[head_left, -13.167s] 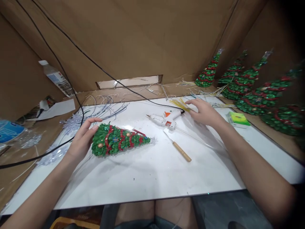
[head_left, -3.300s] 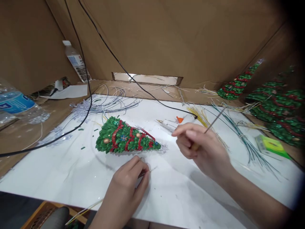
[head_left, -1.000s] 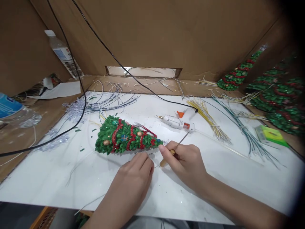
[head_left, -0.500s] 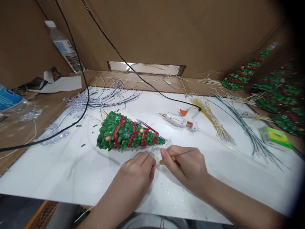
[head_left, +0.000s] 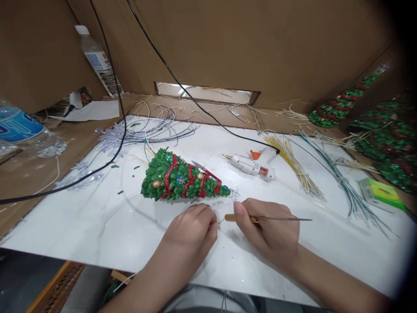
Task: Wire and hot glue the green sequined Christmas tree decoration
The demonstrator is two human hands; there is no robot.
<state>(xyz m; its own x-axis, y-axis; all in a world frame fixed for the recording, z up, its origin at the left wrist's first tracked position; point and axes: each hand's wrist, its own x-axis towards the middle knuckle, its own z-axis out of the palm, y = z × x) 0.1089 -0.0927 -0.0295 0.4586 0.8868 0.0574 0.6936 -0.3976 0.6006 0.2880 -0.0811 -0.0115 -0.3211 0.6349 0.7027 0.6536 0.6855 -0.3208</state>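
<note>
My right hand (head_left: 270, 230) is closed around a thin awl-like tool, its yellow-brown handle (head_left: 230, 218) toward the left and its slim metal shaft (head_left: 289, 219) pointing right. Facing it, my left hand (head_left: 193, 230) is closed in a pinch; a fine pale strand (head_left: 221, 221) shows between its fingertips and the handle's end. What else those fingers cover is hidden. Just beyond both hands a green Christmas tree figure (head_left: 179, 179) lies on its side, with red garlands and a clear star (head_left: 235, 193) at its tip. Behind it rests a craft knife (head_left: 208, 172) with a red handle.
A white glue gun (head_left: 250, 166) lies behind my right hand, its black cable (head_left: 169, 69) running upward. Bundles of yellow wires (head_left: 293, 167) and green wires (head_left: 342, 182) and a yellow-green box (head_left: 381, 194) are at right. Loose wires (head_left: 163, 130) and bottles (head_left: 100, 65) lie left.
The tool in my right hand has swung from slanting up-right to nearly level, its shaft now pointing right. My left hand stays pinched. The whole view has shifted slightly.
</note>
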